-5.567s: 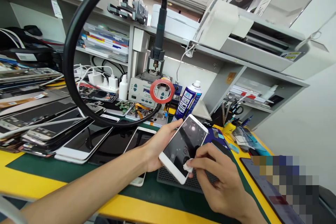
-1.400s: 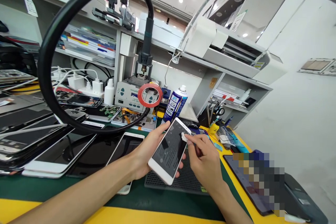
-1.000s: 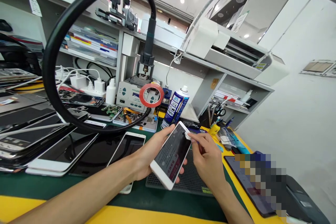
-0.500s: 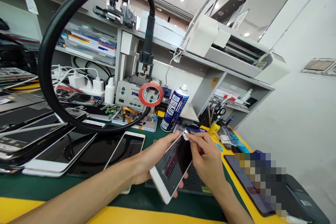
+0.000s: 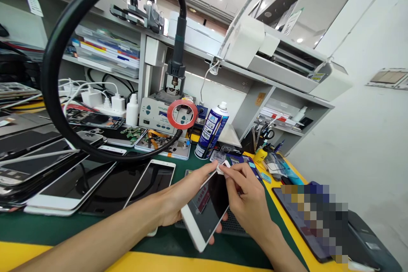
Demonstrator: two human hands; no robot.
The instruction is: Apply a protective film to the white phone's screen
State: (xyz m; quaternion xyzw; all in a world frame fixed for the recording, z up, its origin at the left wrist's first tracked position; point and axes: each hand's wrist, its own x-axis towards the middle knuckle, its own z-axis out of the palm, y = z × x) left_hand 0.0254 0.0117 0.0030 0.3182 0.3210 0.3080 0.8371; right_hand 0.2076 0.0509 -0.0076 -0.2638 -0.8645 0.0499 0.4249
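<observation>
A white-framed phone [image 5: 205, 210] with a dark, reflective screen is held tilted above the green mat. My left hand [image 5: 181, 195] is wrapped round it, with the thumb along its upper left edge and fingertips showing past the right edge. Pinched in my right hand [image 5: 247, 191] is a small white wipe [image 5: 219, 169], pressed on the top end of the screen. Under the phone lies a black perforated pad [image 5: 234, 223], partly hidden. Behind the hands stands a blue and white spray can [image 5: 211, 131].
Several phones [image 5: 72, 182] lie on the left of the green mat [image 5: 156, 246]. A black hose [image 5: 47, 72] loops over them. Beyond are a grey station [image 5: 156, 114] with a red tape ring [image 5: 182, 103] and a tray of parts [image 5: 178, 148]. A dark tablet [image 5: 299, 221] lies right.
My right hand has moved the wipe slightly left and down, to the top left corner of the screen. The phone has shifted a little left in my left hand.
</observation>
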